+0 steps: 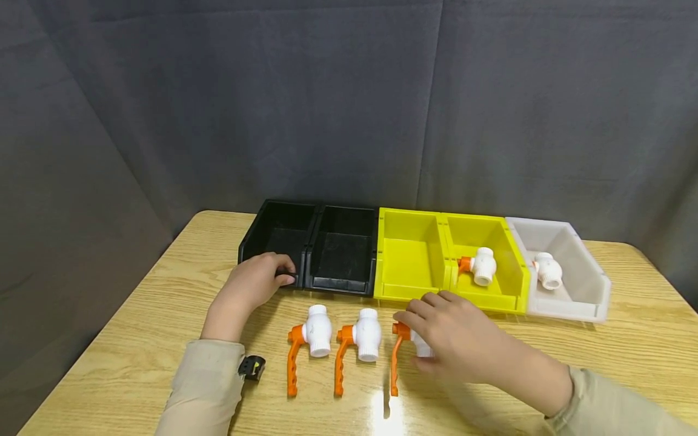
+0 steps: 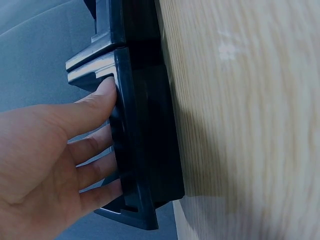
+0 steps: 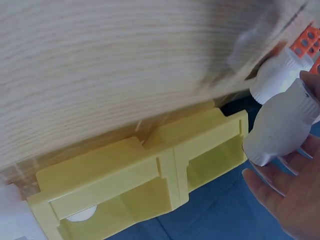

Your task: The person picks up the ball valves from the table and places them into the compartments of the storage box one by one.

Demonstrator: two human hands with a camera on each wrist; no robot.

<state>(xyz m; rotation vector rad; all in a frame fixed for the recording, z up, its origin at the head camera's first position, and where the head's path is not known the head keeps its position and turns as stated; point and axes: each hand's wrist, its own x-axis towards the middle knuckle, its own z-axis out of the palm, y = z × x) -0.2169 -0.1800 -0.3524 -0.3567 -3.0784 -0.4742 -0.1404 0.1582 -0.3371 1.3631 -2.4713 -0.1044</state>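
Observation:
On the left, my left hand [image 1: 253, 281] grips the front lip of the leftmost black bin [image 1: 283, 218]. Its thumb [image 2: 102, 95] lies at the lip's corner, and its other fingertips go behind the edge. My right hand [image 1: 460, 333] holds a white plastic ball valve [image 3: 282, 125] with an orange lever, fingers over the body and thumb at its near end; the hand hides much of the body in the head view. Two matching ball valves, one left [image 1: 318, 330] and one in the middle [image 1: 368, 335], lie on the table, levers pointing toward me.
A row of bins stands behind the valves: a second black bin [image 1: 343, 245], two yellow bins, left [image 1: 411, 242] and right [image 1: 469, 225], and a translucent white bin [image 1: 591, 284]. One valve [image 1: 483, 266] lies in the right yellow bin, another [image 1: 548, 270] in the white one.

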